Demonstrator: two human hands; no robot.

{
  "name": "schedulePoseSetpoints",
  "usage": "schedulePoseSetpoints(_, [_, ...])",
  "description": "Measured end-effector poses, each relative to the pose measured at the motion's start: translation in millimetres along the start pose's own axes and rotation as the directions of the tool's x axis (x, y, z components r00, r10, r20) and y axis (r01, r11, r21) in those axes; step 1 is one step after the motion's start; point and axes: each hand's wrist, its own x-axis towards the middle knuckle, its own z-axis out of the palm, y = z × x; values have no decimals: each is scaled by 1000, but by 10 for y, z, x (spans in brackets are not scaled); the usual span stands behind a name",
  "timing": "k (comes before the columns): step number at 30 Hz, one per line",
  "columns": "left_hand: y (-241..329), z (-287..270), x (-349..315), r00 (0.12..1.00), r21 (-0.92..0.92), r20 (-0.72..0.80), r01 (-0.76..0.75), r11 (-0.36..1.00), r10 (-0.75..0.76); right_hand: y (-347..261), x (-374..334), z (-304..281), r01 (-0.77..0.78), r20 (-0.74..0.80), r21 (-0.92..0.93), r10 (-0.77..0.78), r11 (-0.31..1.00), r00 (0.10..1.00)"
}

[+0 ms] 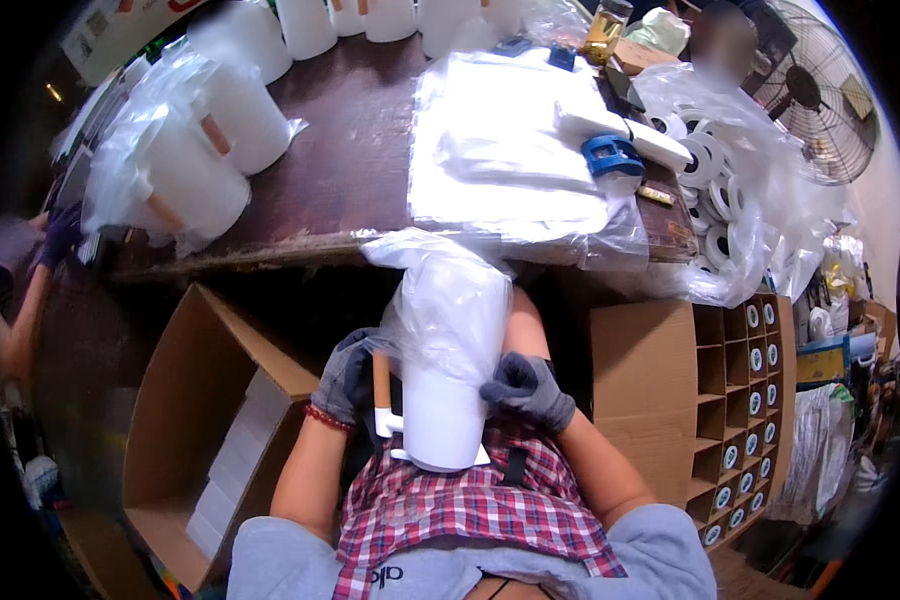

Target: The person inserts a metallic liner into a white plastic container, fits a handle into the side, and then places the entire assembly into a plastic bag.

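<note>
A white pitcher [444, 425] with a wooden handle [382, 380] lies across my lap, its spout end toward me. A clear plastic bag [448, 300] covers its far part, and the near part is bare. At the left, beside the handle, my left hand [348, 375] in a grey glove is closed at the bag's edge. My right hand [530, 388], gloved too, curls its fingers against the pitcher's right side, where the bag ends. What exactly lies under the fingertips is partly hidden.
Bagged white pitchers [185, 185] stand on the dark table [340, 110]. A stack of plastic bags [510, 150] lies there beside a blue tape dispenser [612, 156]. An open carton [210, 390] is at left, a divided carton [715, 400] at right. Another person's gloved hand [62, 232] shows far left.
</note>
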Motion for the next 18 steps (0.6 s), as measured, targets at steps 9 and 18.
schedulePoseSetpoints(9, [-34, -132, -1235, 984, 864, 115, -168, 475, 139, -237, -696, 65, 116, 304, -124, -73, 985, 950])
schedulePoseSetpoints(18, [578, 716, -797, 769, 635, 602, -625, -453, -215, -436, -743, -336, 20, 304, -29, -10, 999, 952])
